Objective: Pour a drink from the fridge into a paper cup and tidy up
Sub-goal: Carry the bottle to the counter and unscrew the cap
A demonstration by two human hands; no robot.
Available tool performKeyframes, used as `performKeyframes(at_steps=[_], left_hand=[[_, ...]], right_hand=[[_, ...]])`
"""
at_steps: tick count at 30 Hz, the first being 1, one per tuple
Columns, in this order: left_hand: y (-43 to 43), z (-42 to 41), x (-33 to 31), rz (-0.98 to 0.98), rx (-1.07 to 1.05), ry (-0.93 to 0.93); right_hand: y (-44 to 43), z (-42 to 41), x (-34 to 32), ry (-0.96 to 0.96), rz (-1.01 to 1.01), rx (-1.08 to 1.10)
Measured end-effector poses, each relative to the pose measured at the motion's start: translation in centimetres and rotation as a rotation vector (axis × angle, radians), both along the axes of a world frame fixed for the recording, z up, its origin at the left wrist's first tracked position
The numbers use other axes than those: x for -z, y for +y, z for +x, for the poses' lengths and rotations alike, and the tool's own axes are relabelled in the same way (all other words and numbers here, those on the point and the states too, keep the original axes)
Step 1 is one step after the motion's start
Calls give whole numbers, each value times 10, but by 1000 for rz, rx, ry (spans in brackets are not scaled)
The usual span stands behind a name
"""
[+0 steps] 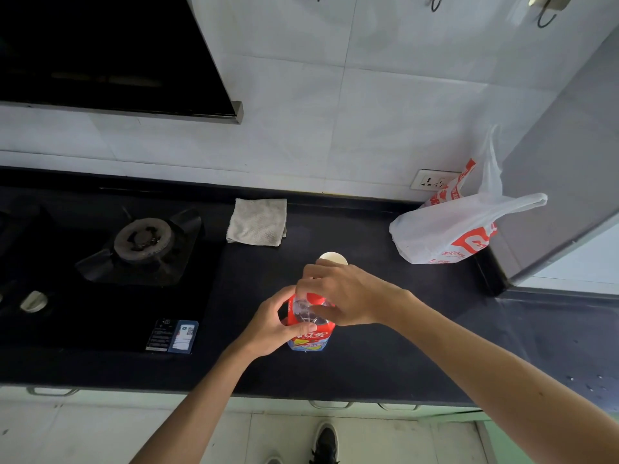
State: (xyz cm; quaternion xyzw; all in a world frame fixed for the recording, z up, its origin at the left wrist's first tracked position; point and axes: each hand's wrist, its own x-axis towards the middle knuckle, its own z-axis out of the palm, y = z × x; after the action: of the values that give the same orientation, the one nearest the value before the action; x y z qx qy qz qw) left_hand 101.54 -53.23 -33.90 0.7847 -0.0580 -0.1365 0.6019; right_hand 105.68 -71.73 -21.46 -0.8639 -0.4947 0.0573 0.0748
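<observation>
Bottle (310,333): upright on the black counter (368,363), near the front edge, right of the hob (144,241).
Bottle label: red with white characters, too small to read; blue and yellow band below.
Cap (313,299): red, on the bottle neck.
Left hand (268,326): fingers and thumb curled round the bottle body, gripping it.
Right hand (348,296): fingers curled down over the cap, gripping it from above.
Cup (333,258): white rim visible just behind the right hand, partly hidden by its fingers.
Cloth (257,222): grey, folded, at the back of the counter.
Bag (442,236): white plastic with red print; writing not legible.
Sticker (172,335): on the front right corner of the hob, with a QR code; text unreadable.
Socket (430,180): on the wall, partly behind the bag.
</observation>
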Motion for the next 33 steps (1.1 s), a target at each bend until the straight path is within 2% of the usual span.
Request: performKeyframes(at_steps=[7, 15, 22, 27, 30, 33], left_hand=[[-1, -1, -2, 23, -6, 19], [0, -1, 0, -14, -1, 21], [1, 0, 0, 0, 5, 26], [0, -2, -1, -12, -4, 36], [-1, -2, -1, -43, -15, 57], [-3, -3, -3, -71, -27, 85]], right_hand=[[21, 1, 18, -3, 165, 123], [-4, 12, 12, 148, 81, 223], [-12, 15, 9, 183, 73, 114], [-30, 16, 12, 253, 305, 162], [-58, 8, 28, 359, 517, 303], [-93, -1, 55, 403, 644, 475]])
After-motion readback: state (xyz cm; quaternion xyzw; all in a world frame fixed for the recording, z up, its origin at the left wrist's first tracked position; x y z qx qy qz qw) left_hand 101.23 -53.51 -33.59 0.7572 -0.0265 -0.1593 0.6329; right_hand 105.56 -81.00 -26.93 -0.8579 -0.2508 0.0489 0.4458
